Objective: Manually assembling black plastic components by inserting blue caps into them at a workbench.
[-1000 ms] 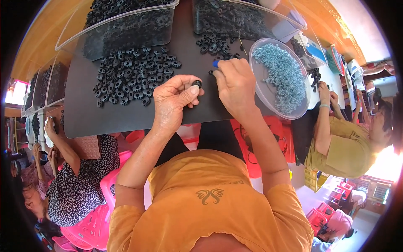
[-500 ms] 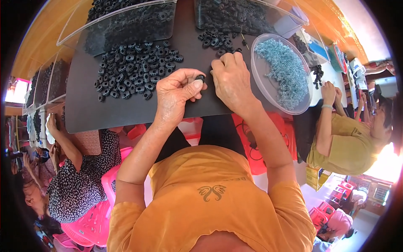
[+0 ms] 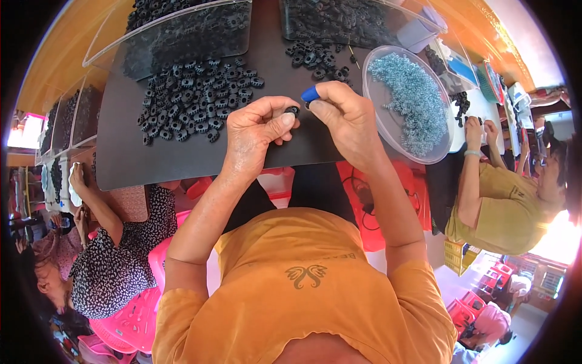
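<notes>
My left hand (image 3: pixel 257 133) pinches a small black plastic part (image 3: pixel 293 111) between thumb and forefinger, above the dark tabletop (image 3: pixel 273 155). Just to its right, my right hand (image 3: pixel 351 124) closes thumb and forefinger on a small dark piece (image 3: pixel 308 105), mostly hidden by the fingertips. A blue finger cover (image 3: pixel 310 94) sits on that forefinger. The two hands are close but apart. Left of them spreads a pile of black plastic parts (image 3: pixel 194 100) with holes. Behind my right hand lies a smaller heap of black pieces (image 3: pixel 312 56).
A round clear tub (image 3: pixel 371 100) with tiny pale blue, shiny pieces stands at right. Clear bins of black parts (image 3: pixel 188 42) (image 3: pixel 339 27) line the back. A thin yellowish rod (image 3: pixel 353 56) is near the small heap. People sit at both sides; a red stool (image 3: pixel 418 200) is below.
My right hand has turned and its fingertips have come up from the small heap's near side, showing the blue finger cover and a dark piece. My left hand has barely moved.
</notes>
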Tool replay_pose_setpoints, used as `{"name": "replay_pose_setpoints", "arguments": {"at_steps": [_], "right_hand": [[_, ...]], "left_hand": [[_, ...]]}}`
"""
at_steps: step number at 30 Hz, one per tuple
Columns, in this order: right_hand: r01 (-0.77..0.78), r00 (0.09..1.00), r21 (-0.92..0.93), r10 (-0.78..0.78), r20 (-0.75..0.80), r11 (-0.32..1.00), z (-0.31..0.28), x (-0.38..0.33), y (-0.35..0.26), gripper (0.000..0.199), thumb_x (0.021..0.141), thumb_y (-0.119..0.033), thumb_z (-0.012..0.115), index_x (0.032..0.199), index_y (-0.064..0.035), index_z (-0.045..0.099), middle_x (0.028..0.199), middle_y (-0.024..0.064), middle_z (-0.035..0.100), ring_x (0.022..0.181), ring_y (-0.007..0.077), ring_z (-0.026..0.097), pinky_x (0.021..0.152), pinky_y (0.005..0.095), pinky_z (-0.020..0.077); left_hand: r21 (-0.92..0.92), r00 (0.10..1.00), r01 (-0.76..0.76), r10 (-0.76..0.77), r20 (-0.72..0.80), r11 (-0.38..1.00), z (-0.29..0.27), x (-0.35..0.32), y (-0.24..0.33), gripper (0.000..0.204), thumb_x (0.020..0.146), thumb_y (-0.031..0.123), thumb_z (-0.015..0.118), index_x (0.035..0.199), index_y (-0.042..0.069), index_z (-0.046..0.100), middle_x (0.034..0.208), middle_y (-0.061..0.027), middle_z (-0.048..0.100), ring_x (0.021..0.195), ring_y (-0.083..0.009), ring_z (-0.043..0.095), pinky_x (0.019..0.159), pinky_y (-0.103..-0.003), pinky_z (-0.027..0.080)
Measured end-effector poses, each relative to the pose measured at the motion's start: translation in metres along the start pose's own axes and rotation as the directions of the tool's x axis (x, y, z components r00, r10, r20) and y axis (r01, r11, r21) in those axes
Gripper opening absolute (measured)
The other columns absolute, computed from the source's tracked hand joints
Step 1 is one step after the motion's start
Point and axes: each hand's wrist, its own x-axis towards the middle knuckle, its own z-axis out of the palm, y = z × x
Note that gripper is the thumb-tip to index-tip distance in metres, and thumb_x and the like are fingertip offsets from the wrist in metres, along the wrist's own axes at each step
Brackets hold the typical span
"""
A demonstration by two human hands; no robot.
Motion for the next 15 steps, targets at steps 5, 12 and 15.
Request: {"name": "replay_pose_setpoints", "arguments": {"at_steps": [5,12,15], "right_hand": [[-0.146,0.988,0.166,0.134,0.082,0.975,-0.0014,-0.003,-0.0033,0.009,0.085,0.0,0.06,0.094,0.001,0.061,0.085,0.0007,0.062,0.079,0.0065,0.056,0.073,0.0219,0.0459],[-0.214,0.975,0.378,0.171,0.145,0.901,-0.0028,-0.0017,0.0014,0.008,0.083,-0.001,0.062,0.091,0.0011,0.06,0.08,0.0016,0.061,0.075,0.0066,0.055,0.069,0.0229,0.0454],[-0.052,0.997,0.273,0.033,0.074,0.961,-0.0028,-0.0005,0.0021,0.008,0.08,0.0,0.062,0.087,0.0013,0.058,0.076,0.0026,0.059,0.069,0.0079,0.052,0.064,0.0234,0.0436]], "left_hand": [[0.022,1.0,0.025,-0.025,0.004,0.999,0.0003,-0.0007,0.0021,0.017,0.081,0.005,0.067,0.097,-0.001,0.066,0.076,-0.0052,0.065,0.061,-0.0066,0.055,0.057,-0.018,0.045],[0.028,0.999,0.039,-0.039,0.02,0.999,-0.0002,0.0004,0.0025,0.017,0.08,0.005,0.068,0.095,-0.001,0.066,0.075,-0.0043,0.065,0.06,-0.0061,0.054,0.056,-0.018,0.045],[0.04,0.999,0.036,-0.037,0.037,0.999,0.0007,0.0006,0.0033,0.017,0.08,0.005,0.069,0.095,-0.001,0.066,0.075,-0.0042,0.065,0.06,-0.006,0.054,0.056,-0.017,0.044]]}}
